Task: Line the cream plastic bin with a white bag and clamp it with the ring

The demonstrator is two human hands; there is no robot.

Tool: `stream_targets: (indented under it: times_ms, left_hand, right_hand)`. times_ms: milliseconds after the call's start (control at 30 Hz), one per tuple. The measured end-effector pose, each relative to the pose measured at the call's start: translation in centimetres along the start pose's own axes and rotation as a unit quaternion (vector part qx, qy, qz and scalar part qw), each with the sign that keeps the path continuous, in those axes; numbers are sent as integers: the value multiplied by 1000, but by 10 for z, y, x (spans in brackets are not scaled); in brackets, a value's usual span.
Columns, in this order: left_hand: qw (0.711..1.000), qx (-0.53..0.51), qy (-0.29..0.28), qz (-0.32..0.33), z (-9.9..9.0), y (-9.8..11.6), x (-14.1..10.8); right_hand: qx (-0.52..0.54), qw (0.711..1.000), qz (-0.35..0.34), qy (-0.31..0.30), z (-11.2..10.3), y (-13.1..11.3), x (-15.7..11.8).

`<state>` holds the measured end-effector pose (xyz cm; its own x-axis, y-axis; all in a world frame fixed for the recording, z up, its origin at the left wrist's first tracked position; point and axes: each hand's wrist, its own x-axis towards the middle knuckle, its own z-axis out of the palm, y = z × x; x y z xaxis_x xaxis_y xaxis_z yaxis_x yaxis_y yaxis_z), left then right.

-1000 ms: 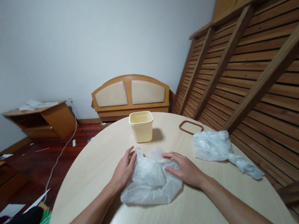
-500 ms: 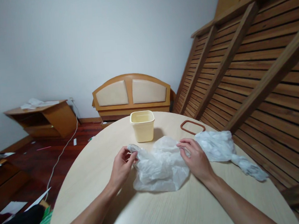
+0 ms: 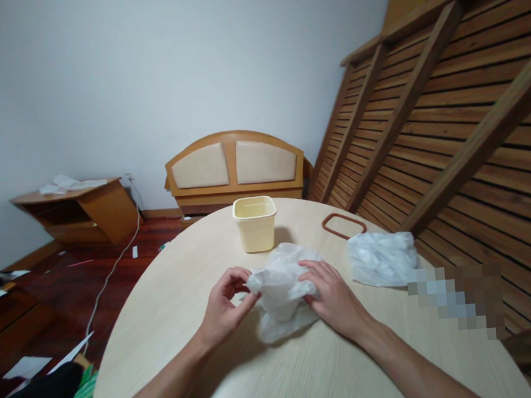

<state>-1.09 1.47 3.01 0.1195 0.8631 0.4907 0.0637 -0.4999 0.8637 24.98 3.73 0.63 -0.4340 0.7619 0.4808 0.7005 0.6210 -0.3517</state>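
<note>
A crumpled white translucent plastic bag [image 3: 284,286] lies on the round table between my hands. My left hand [image 3: 227,300] pinches the bag's left edge between thumb and fingers. On the bag's right side, my right hand [image 3: 331,295] grips the gathered film, thumb below and fingers over it. Just behind the bag stands an upright pale yellow square bin [image 3: 255,229], apart from both hands. A brown rounded rectangular ring [image 3: 326,227] lies flat to the right of the bin.
A bundle of white plastic bags [image 3: 383,260] lies at the table's right, its tail blurred out. The pale wooden round table [image 3: 163,305] ends near a leaning slatted wooden frame [image 3: 427,155]. Behind are a headboard [image 3: 232,162] and a low cabinet [image 3: 82,210].
My hands have come closer together, the left moving right and the right moving left. The bag between them is bunched narrower. The bin, ring and bundle have stayed put.
</note>
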Motion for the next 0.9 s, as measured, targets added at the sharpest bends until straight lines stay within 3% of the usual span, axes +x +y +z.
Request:
stream_targets:
  times_ms: [133,200,333,400,533,667,767,900]
  left_hand:
    - [987,26,-146,61,-3,3,-5]
    - [985,64,-148,62,-3,2,-5]
    - [982,158,-98,28,0,-10,-5]
    - [978,179,-102,24,2,-18,-5]
    - [964,223,-134,51,6,-27,-8]
    - [958,241,-144,53,8,-27,-8]
    - [964,236,-117,35,6,-23,-4]
    - [980,197,-31,-21,-2,-20,3]
  right_hand:
    - [-22,998,19,59,-14,25,2]
    - [-24,995,21,93,-22,28,2]
    - [-17,989,6,147,-33,17,2]
    - [-12,992,-7,126,-35,7,1]
    - [-5,1000,-16,23,-29,-9,-2]
    - [17,996,-56,-70,-19,-10,-6]
    - [19,993,-72,-89,-15,-3,-8]
    - [25,995,-65,-74,-13,9,-8]
